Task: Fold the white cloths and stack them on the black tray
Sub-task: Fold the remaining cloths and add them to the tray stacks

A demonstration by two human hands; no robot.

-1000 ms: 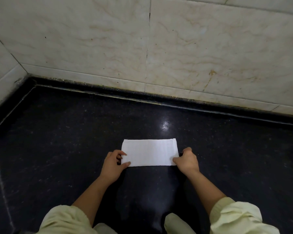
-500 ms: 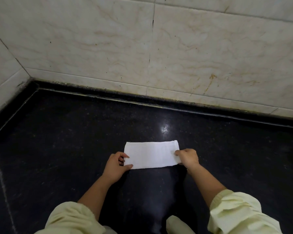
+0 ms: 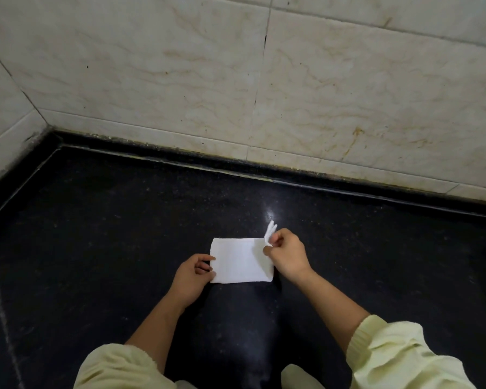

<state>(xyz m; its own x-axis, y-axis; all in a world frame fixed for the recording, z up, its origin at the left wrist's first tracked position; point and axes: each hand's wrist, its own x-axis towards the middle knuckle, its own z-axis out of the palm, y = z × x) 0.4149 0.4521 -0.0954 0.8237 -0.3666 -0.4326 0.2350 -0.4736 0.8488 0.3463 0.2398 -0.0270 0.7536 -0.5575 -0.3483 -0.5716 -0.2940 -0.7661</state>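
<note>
white rectangular terry cloth (image 3: 237,262): work item. it lies on the black speckled polished stone surface (image 3: 110,234), at the middle of the view, directly ahead of the person.

items present, in descending order of size:

1. cream marble-veined tiled wall (image 3: 180,66). it stands behind the surface and turns a corner at the left. a dark raised border (image 3: 152,153) runs along its foot.

2. black speckled polished stone surface. the finish is glossy. a small bright light reflection (image 3: 269,213) sits just beyond the cloth's far right corner.

3. pale yellow fabric left sleeve (image 3: 118,369) and pale yellow fabric right sleeve (image 3: 399,357). both end short of the wrists. the bare forearms reach forward to the cloth, one at each end.

4. white rectangular terry cloth. the left and middle portions lie flat on the surface. the right end is raised off the surface and drawn up toward the right hand.

5. right hand (image 3: 288,255). it is positioned at the cloth's right end, above the surface. the fingers are curled and the thumb and fingertips are closed tight on the raised end of the cloth.

6. left hand (image 3: 192,276). it is positioned at the cloth's left short edge, low on the surface. the fingers are curled, with the thumb and a fingertip pinched onto that edge.

7. loose cloth tip (image 3: 271,229). it stands up just above the right hand's fingers.
</note>
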